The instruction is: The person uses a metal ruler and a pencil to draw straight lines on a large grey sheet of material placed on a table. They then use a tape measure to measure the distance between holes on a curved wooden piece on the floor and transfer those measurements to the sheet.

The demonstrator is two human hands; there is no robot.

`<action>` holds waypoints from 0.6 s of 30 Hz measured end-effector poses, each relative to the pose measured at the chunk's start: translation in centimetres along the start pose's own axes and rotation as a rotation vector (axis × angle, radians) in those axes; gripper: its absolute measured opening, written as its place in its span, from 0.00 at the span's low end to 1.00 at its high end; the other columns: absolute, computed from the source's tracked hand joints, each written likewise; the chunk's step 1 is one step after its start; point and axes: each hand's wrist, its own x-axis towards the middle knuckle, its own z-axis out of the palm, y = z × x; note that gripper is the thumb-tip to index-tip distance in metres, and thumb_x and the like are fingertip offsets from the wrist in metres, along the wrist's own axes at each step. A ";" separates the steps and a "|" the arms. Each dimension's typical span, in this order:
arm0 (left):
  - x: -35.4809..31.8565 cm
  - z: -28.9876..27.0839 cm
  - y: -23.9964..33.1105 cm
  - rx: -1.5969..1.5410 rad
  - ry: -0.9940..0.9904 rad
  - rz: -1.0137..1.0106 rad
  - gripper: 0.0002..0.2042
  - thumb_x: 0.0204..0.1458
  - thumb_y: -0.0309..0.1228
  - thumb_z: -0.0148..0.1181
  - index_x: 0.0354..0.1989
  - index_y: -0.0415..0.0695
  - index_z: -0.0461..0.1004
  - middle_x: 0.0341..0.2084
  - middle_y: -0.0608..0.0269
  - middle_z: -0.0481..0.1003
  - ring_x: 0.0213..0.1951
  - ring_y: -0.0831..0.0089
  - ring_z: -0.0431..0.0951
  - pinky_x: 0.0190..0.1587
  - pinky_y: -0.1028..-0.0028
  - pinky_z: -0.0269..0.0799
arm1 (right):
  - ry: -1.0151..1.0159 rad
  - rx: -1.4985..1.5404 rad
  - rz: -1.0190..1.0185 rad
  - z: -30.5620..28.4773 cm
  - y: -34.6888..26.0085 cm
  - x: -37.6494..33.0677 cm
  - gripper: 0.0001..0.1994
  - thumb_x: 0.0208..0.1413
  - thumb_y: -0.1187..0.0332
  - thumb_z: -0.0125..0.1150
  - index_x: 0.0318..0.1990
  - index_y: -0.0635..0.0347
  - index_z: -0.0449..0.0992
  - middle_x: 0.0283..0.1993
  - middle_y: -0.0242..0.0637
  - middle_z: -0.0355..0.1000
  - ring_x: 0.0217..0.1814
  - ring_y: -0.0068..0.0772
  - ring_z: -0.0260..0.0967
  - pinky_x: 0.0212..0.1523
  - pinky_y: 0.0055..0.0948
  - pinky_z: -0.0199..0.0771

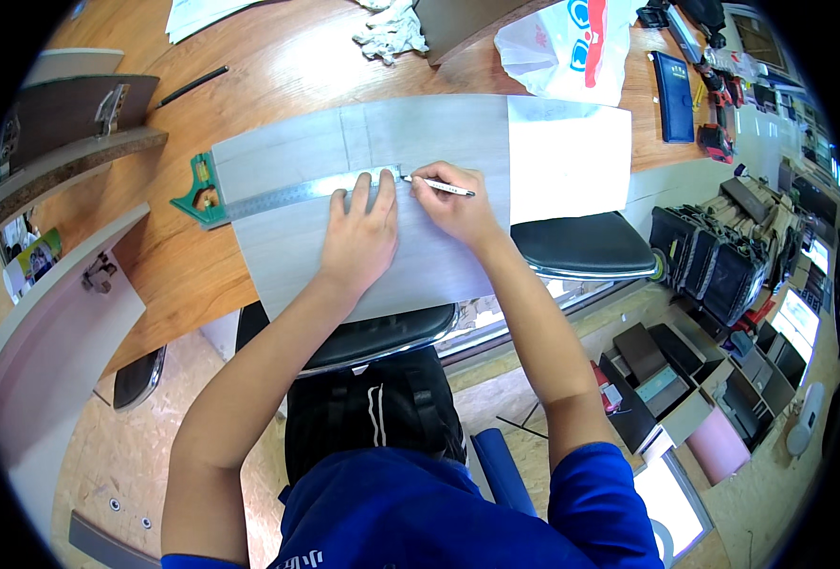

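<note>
Right hand (pixel 453 204) pinches one pen (pixel 442 188), tip at 9 o'clock, touching the ruler's (pixel 292 193) right end. Left hand (pixel 361 237) lies flat, fingers spread, pressing that ruler down onto the grey board (pixel 278 256). Ruler's long axis runs 9 to 3 o'clock across the board, green head (pixel 202 192) hooked on the board's left edge, at 9 o'clock from both hands. Left hand is nearer the head; right hand sits at the ruler's free end. Board lies on a wood table (pixel 278 66), overhanging its near edge above one black chair (pixel 581 245). One white sheet (pixel 572 156) touches the board at 3 o'clock. Count: one ruler, one pen, one board.
</note>
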 end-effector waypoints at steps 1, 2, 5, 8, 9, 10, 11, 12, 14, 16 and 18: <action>-0.1 0.0 0.0 0.002 -0.008 0.000 0.22 0.51 0.34 0.60 0.54 0.36 0.75 0.61 0.57 0.65 0.61 0.58 0.63 0.57 0.57 0.65 | -0.003 0.000 0.019 0.0 -0.2 0.1 0.03 0.53 0.75 0.65 0.34 0.65 0.80 0.26 0.39 0.77 0.23 0.22 0.71 0.26 0.24 0.70; -0.1 0.0 0.0 0.005 -0.016 0.000 0.22 0.52 0.34 0.60 0.54 0.36 0.75 0.62 0.57 0.64 0.61 0.58 0.63 0.57 0.57 0.65 | -0.006 0.001 0.038 0.0 -0.3 0.3 0.03 0.53 0.75 0.65 0.34 0.65 0.80 0.26 0.39 0.77 0.23 0.22 0.71 0.26 0.25 0.70; -0.2 0.0 0.0 -0.032 -0.026 -0.001 0.25 0.52 0.35 0.61 0.57 0.34 0.72 0.63 0.55 0.63 0.63 0.56 0.62 0.61 0.56 0.63 | -0.001 -0.015 0.028 -0.1 -0.2 0.3 0.03 0.53 0.76 0.65 0.34 0.65 0.80 0.26 0.39 0.77 0.23 0.23 0.71 0.26 0.25 0.70; -0.5 -0.1 0.3 -0.112 -0.049 -0.015 0.27 0.51 0.35 0.62 0.59 0.32 0.70 0.65 0.52 0.62 0.67 0.54 0.59 0.66 0.53 0.59 | 0.013 -0.005 -0.004 0.0 0.0 0.2 0.03 0.52 0.76 0.65 0.34 0.64 0.80 0.26 0.39 0.77 0.23 0.24 0.72 0.25 0.25 0.70; -0.5 -0.1 0.4 -0.133 -0.052 -0.023 0.28 0.51 0.35 0.62 0.59 0.32 0.69 0.65 0.51 0.61 0.67 0.53 0.59 0.67 0.52 0.58 | 0.018 0.004 -0.014 0.1 0.1 0.1 0.03 0.52 0.76 0.65 0.34 0.64 0.80 0.26 0.40 0.77 0.23 0.24 0.72 0.25 0.25 0.69; -0.5 -0.1 0.4 -0.152 -0.054 -0.033 0.28 0.51 0.35 0.62 0.60 0.32 0.69 0.65 0.50 0.61 0.68 0.52 0.58 0.68 0.51 0.57 | 0.011 -0.004 -0.018 0.1 0.1 0.1 0.03 0.52 0.76 0.65 0.34 0.64 0.80 0.26 0.40 0.77 0.23 0.24 0.72 0.25 0.25 0.69; -0.5 -0.2 0.4 -0.171 -0.056 -0.042 0.29 0.51 0.35 0.63 0.60 0.32 0.68 0.66 0.50 0.60 0.68 0.52 0.58 0.69 0.51 0.56 | 0.005 -0.013 -0.022 0.1 0.1 0.0 0.03 0.52 0.76 0.65 0.34 0.64 0.80 0.26 0.40 0.77 0.23 0.24 0.72 0.25 0.25 0.69; -0.5 -0.2 0.4 -0.180 -0.067 -0.038 0.30 0.51 0.35 0.63 0.60 0.32 0.68 0.66 0.49 0.60 0.69 0.52 0.57 0.69 0.51 0.55 | -0.002 -0.022 -0.027 0.1 0.2 0.0 0.03 0.52 0.76 0.65 0.34 0.64 0.80 0.26 0.40 0.77 0.23 0.24 0.72 0.25 0.25 0.69; -0.7 -0.2 0.3 -0.193 -0.088 -0.028 0.30 0.50 0.35 0.63 0.61 0.32 0.67 0.67 0.49 0.59 0.69 0.51 0.57 0.69 0.51 0.55 | 0.005 -0.022 -0.042 0.1 0.3 -0.1 0.03 0.52 0.76 0.65 0.34 0.64 0.80 0.26 0.40 0.77 0.23 0.25 0.72 0.25 0.26 0.69; -1.0 -0.2 0.2 -0.208 -0.090 -0.026 0.32 0.51 0.36 0.63 0.63 0.33 0.66 0.68 0.49 0.58 0.70 0.51 0.55 0.70 0.50 0.54 | 0.003 -0.023 -0.039 0.0 0.3 -0.1 0.03 0.52 0.76 0.65 0.34 0.64 0.80 0.26 0.40 0.77 0.23 0.25 0.72 0.25 0.26 0.70; -1.3 -0.1 0.1 -0.225 -0.099 -0.024 0.33 0.51 0.36 0.63 0.64 0.33 0.64 0.69 0.48 0.57 0.71 0.51 0.54 0.71 0.50 0.53 | -0.007 -0.025 -0.017 0.0 0.1 -0.2 0.03 0.52 0.76 0.64 0.34 0.64 0.80 0.26 0.40 0.77 0.23 0.25 0.73 0.25 0.26 0.70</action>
